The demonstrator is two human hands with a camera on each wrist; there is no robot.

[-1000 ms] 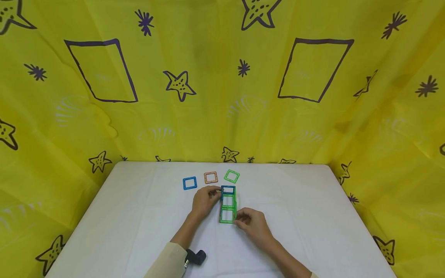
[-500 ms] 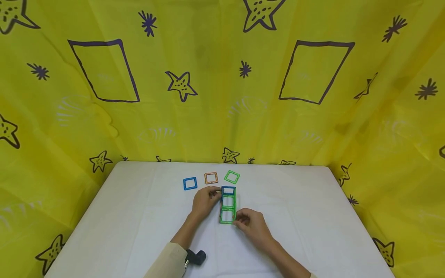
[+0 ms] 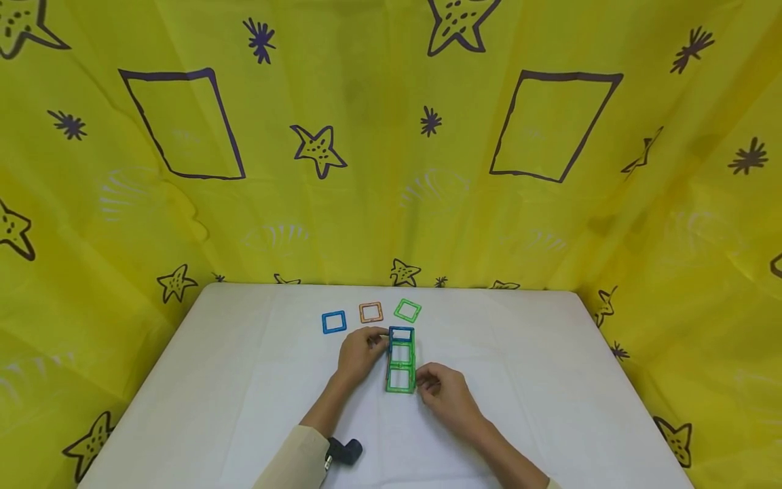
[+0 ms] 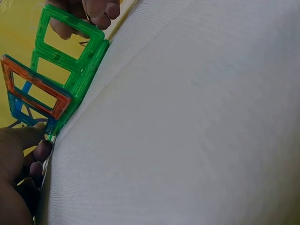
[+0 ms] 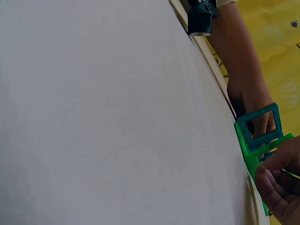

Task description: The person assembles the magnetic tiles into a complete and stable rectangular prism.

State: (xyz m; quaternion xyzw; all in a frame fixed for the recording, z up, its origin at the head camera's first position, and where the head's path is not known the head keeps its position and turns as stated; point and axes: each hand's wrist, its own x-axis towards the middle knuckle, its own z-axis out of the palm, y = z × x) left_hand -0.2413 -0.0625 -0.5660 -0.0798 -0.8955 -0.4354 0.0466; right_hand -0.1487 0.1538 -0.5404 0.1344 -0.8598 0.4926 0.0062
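Observation:
A small structure of magnetic tiles (image 3: 400, 367) stands on the white table, mostly green, with a blue tile (image 3: 401, 329) at its far end. In the left wrist view an orange tile (image 4: 60, 107) stands up along its side, and a green tile (image 4: 72, 19) rises at the other end. My left hand (image 3: 360, 354) pinches the structure at its far left, by the blue part. My right hand (image 3: 449, 397) is at the near right side, fingertips right at the green edge, with the thumb a little off it in the head view.
Behind the structure lie three loose square tiles: blue (image 3: 334, 331), orange (image 3: 370, 320) and green (image 3: 405, 318). A black device (image 3: 345, 452) sits at the left wrist. A yellow patterned curtain (image 3: 366, 204) encloses the table (image 3: 550, 380) at the back and sides.
My right hand has loosened from the structure's near right corner and shifted slightly to the right. The left hand and the structure stay in place.

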